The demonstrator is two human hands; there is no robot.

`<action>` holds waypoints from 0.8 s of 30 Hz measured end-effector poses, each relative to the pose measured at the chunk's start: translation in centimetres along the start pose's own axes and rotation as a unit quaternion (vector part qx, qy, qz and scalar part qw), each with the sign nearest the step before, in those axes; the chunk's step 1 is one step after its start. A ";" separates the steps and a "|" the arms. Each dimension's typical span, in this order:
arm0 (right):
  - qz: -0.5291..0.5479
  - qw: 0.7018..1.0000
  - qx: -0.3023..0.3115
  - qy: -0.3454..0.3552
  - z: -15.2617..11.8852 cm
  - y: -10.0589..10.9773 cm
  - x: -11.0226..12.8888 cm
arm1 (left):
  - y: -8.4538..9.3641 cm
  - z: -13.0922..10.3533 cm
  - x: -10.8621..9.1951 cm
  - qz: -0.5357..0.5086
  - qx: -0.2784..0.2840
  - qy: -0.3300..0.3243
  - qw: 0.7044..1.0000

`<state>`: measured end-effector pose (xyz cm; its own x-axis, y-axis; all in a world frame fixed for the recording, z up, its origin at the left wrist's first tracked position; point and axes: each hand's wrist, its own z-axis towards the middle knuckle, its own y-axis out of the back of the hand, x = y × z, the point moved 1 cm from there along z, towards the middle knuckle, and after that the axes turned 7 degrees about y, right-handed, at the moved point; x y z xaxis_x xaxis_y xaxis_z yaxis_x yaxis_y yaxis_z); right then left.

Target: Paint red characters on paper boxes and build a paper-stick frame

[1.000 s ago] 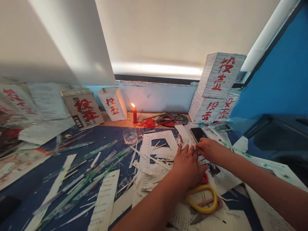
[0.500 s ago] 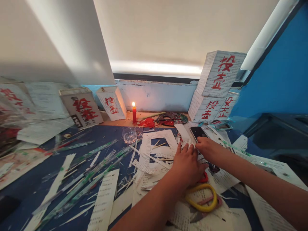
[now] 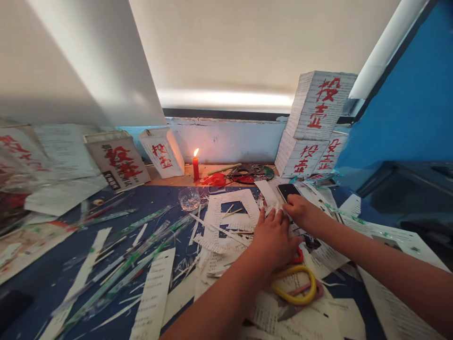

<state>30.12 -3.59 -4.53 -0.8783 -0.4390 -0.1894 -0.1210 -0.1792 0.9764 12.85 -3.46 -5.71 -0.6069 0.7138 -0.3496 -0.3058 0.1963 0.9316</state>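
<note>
My left hand (image 3: 274, 240) lies palm down on a pile of printed paper scraps, its fingers stretched forward and a little apart. Just right of its fingertips, my right hand (image 3: 300, 212) is closed, knuckles up, at the near edge of a dark phone (image 3: 287, 190). Whatever the right fingers pinch is hidden. Below the left wrist lie scissors with a yellow handle (image 3: 313, 285), partly covered by the arm. A red handle loop (image 3: 300, 256) pokes out beside the left thumb. Left of the fingers rests a paper sheet with a cut-out window (image 3: 213, 208), thin sticks lying across the opening.
A lit red candle (image 3: 196, 169) stands at the back, near a small clear dish (image 3: 189, 200). Paper boxes with red characters (image 3: 317, 106) are stacked at back right; others stand at left. Green-marked clear plastic strips (image 3: 136, 255) and paper strips (image 3: 150, 297) cover the left side.
The view has shifted slightly, and the candle flame now leans to the right. Both hands keep nearly the same place and pose.
</note>
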 end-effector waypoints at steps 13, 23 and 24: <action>0.027 0.999 -0.017 -0.007 0.8 -1.5 -0.8 | -0.3 0.1 0.0 0.002 -0.016 -0.006 1.000; 0.095 0.990 -0.042 -0.092 -0.3 0.2 -0.2 | -0.1 -0.1 -0.4 0.034 -0.068 -0.008 0.997; 0.103 0.988 -0.052 -0.105 -0.6 0.6 -0.1 | 0.2 -0.1 -0.7 0.038 -0.083 -0.014 0.996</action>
<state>30.39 -4.20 -4.01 -0.9571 -0.2854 0.0496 0.1101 -0.1998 0.9736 13.15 -4.01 -5.31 -0.6131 0.7411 -0.2736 -0.3775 0.0293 0.9255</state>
